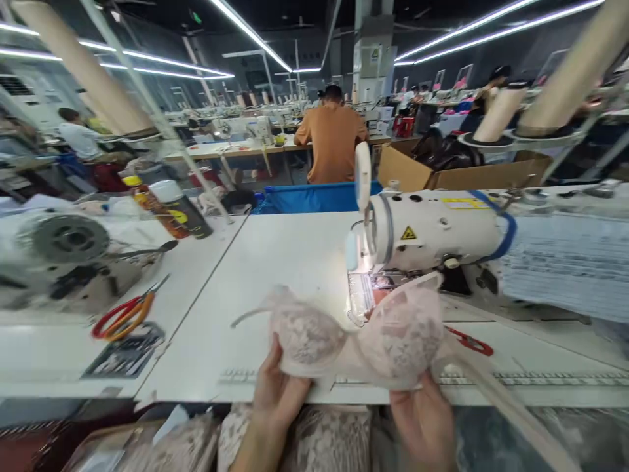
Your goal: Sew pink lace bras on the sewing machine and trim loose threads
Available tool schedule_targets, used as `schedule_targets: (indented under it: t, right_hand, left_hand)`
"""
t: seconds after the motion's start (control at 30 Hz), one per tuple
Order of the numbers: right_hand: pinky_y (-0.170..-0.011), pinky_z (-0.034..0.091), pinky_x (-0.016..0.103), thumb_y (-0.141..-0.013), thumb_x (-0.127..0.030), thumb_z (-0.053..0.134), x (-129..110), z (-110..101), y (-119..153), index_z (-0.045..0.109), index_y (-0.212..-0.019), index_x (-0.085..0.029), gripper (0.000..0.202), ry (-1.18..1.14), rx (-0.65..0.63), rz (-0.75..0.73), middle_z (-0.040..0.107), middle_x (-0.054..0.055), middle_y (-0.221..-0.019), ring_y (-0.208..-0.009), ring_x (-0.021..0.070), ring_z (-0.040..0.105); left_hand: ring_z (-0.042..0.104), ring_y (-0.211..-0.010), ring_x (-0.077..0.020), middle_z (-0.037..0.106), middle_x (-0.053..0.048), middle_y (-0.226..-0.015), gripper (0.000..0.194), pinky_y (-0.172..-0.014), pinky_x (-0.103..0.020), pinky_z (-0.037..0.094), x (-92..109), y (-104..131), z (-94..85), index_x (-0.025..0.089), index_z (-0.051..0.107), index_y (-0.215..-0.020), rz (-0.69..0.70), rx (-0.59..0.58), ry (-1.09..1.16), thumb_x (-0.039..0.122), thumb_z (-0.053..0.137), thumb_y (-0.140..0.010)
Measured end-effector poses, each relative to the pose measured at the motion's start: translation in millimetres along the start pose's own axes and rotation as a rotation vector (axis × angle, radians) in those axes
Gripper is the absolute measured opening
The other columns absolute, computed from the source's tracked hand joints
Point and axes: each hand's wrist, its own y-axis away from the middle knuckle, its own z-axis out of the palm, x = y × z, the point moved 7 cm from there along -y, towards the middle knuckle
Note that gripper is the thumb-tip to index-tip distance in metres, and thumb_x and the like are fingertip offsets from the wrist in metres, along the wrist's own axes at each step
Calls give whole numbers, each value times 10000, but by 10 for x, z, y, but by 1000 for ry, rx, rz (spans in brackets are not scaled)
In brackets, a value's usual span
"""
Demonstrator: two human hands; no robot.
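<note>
A pale pink lace bra [393, 334] is held up above the front edge of the white sewing table [295, 255]. My left hand [279, 383] grips the lower edge of its left cup, thumb and fingers closed on the fabric. Under the right cup, my right hand [425, 419] pinches the lower band, its fingers partly hidden by the cloth. One strap hangs off to the right, past my right hand. Just behind the bra stands a white sewing machine [427, 226], its needle area lit.
Orange- and red-handled scissors [128, 316] lie left beside a small tray [125, 351]. A red-handled tool [469, 341] lies right of the bra. Two bottles [181, 210] stand at back left; a cardboard box [407, 167] sits behind the machine. Lace pieces [334, 439] are below the table edge.
</note>
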Motion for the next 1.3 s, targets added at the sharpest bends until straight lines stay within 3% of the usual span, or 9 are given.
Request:
schedule_targets:
  t: [0.2,0.43,0.6,0.77,1.0,1.3]
  right_hand:
    - [-873,630,267,-902,-296,666,-29,-2,-71,751,-1158,-345,274,-23,112,-3,779,-29,-1185,-1091,150,728]
    - [-893,618,274,-858,-177,586,-104,84,-28,777,-1069,-317,317,-22,176,-70,781,-41,-1179,-1135,135,706]
    - [-897,611,258,-868,-170,548,-86,87,-21,770,-1101,-283,341,-48,186,-88,797,-25,-1127,-1090,122,721]
    - [-929,600,276,-838,-215,639,-96,40,-63,777,-1060,-296,273,-11,84,-98,795,-29,-1133,-1099,140,720]
    - [-1017,569,382,-868,-134,506,-45,-64,-99,739,-1172,-250,400,-112,97,-40,754,24,-1248,-1191,178,682]
    - [-1006,563,336,-852,-177,565,-79,0,-127,770,-1116,-268,347,-10,-37,-93,747,-2,-1257,-1191,163,683]
  left_hand:
    - [587,-1319,-102,681,-9,-1343,587,-1278,-258,148,-54,-28,-120,210,723,-1269,41,234,11,318,169,-1106]
    - [652,-1237,-121,762,-39,-1200,593,-1247,-272,274,-95,54,-169,176,737,-1234,62,434,103,331,177,-1116]
    - [639,-1260,-150,753,-60,-1218,567,-1255,-310,270,-90,49,-161,157,665,-1345,70,444,100,334,178,-1115]
    - [698,-1154,-154,779,-69,-1149,578,-1233,-315,310,-116,58,-164,136,688,-1302,67,518,209,364,190,-1118]
    - [651,-1243,-214,721,-123,-1276,568,-1235,-386,310,-121,66,-129,110,439,-1535,99,608,243,407,214,-1106]
    - [683,-1184,-208,765,-112,-1177,546,-1224,-380,329,-128,75,-100,104,505,-1491,99,628,283,391,244,-1107]
